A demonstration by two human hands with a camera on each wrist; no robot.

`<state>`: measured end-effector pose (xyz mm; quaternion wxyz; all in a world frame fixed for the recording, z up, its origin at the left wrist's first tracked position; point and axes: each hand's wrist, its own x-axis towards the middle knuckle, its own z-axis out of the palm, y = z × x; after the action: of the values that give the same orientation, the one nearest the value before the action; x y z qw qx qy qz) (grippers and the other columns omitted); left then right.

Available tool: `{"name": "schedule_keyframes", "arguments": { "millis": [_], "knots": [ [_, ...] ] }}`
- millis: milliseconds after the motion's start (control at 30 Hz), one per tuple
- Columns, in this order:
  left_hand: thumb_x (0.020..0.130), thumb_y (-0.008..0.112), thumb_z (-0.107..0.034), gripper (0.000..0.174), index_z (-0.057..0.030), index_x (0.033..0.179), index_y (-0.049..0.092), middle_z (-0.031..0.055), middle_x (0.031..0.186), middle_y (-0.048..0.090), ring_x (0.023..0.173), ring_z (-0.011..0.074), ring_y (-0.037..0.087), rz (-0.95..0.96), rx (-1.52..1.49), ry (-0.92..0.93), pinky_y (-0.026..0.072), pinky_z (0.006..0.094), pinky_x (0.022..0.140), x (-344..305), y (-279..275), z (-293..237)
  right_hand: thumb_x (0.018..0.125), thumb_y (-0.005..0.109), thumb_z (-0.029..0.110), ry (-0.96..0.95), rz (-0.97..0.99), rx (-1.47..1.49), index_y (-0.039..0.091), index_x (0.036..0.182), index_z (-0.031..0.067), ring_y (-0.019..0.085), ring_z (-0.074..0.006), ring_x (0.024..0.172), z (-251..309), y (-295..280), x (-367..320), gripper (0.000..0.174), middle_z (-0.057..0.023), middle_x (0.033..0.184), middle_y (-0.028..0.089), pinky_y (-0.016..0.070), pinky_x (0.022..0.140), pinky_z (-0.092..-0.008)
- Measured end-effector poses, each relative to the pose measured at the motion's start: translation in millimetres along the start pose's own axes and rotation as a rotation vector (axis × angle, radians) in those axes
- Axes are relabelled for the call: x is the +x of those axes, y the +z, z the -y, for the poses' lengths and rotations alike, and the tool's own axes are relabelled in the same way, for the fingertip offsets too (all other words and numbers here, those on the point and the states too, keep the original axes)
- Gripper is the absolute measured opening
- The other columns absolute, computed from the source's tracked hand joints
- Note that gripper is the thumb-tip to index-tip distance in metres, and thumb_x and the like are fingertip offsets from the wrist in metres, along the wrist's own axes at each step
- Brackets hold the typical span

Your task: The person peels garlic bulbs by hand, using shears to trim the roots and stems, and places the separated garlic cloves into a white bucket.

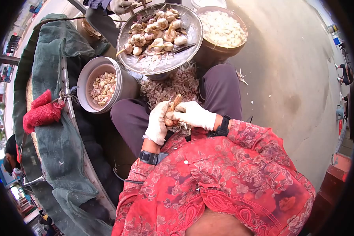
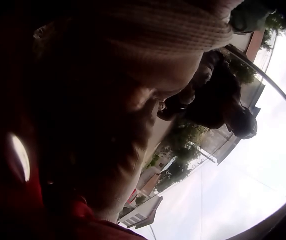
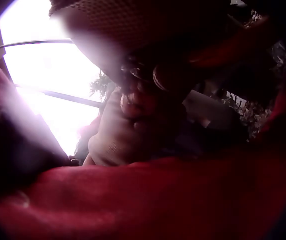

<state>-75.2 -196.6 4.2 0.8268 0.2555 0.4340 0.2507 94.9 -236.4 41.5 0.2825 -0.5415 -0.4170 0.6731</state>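
Both hands wear white gloves and meet low over the lap in the head view. My left hand [image 1: 157, 122] grips a garlic bulb [image 1: 170, 121] whose dry brown stem sticks up between the hands. From the other side, my right hand [image 1: 195, 115] pinches the same bulb with thumb and fingers. Much of the bulb is hidden by the gloves. Beyond the knees, a wide metal pan [image 1: 124, 33] holds whole garlic bulbs [image 1: 157, 25] and loose skins. A heap of papery garlic skins [image 1: 173, 86] lies under it. Both wrist views are dark, with the gloved hands close to the lens.
A pale bucket [image 1: 82, 88] of unpeeled cloves stands left of the knees; a larger bucket [image 1: 220, 51] of peeled white cloves is at the upper right. Green netting [image 1: 63, 153] with a red mesh bag [image 1: 41, 112] lines the left. Another person's gloved hand [image 1: 120, 6] shows behind the pan.
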Motion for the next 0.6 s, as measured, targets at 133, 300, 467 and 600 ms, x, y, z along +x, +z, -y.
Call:
{"name": "schedule_keyframes", "arguments": {
  "millis": [133, 300, 467, 600],
  "knots": [
    [0.098, 0.049, -0.031, 0.029, -0.0036, 0.103, 0.059, 0.0050, 0.072, 0.060, 0.045, 0.0099, 0.048, -0.044, -0.035, -0.042, 0.0366, 0.0218, 0.040, -0.5, 6.2, -3.4, 0.090, 0.068, 0.034, 0.009, -0.030, -0.103, 0.067, 0.092, 0.0012, 0.049, -0.0045, 0.068, 9.6, -2.6, -5.9, 0.032, 0.0027, 0.073, 0.059, 0.0405, 0.060, -0.0246],
    [0.100, 0.045, -0.029, 0.033, -0.0003, 0.102, 0.062, 0.0064, 0.092, 0.063, 0.071, 0.0108, 0.057, -0.125, 0.365, 0.324, 0.0468, 0.0230, 0.061, 3.0, 2.3, 2.2, 0.089, 0.066, 0.032, -0.069, -0.026, -0.002, 0.067, 0.093, -0.0012, 0.053, -0.0085, 0.070, -7.0, 4.1, 7.4, 0.033, -0.0043, 0.076, 0.064, 0.0449, 0.064, -0.0288],
    [0.099, 0.046, -0.028, 0.032, -0.0020, 0.101, 0.065, 0.0053, 0.092, 0.063, 0.074, 0.0088, 0.057, -0.125, 0.243, 0.379, 0.0466, 0.0218, 0.063, -1.3, 0.4, 5.5, 0.089, 0.067, 0.030, -0.061, 0.002, -0.028, 0.068, 0.101, 0.0002, 0.054, -0.0059, 0.075, -4.8, 3.0, 8.4, 0.032, -0.0020, 0.084, 0.066, 0.0458, 0.070, -0.0247],
    [0.099, 0.042, -0.034, 0.036, -0.0054, 0.107, 0.063, 0.0024, 0.081, 0.066, 0.056, 0.0104, 0.057, -0.040, -0.289, 0.015, 0.0378, 0.0219, 0.041, -7.2, 8.4, 0.5, 0.087, 0.064, 0.033, -0.172, 0.026, -0.128, 0.068, 0.103, 0.0050, 0.063, -0.0153, 0.078, 11.1, 4.9, 2.8, 0.033, -0.0095, 0.086, 0.068, 0.0485, 0.075, -0.0297]
  ]
}}
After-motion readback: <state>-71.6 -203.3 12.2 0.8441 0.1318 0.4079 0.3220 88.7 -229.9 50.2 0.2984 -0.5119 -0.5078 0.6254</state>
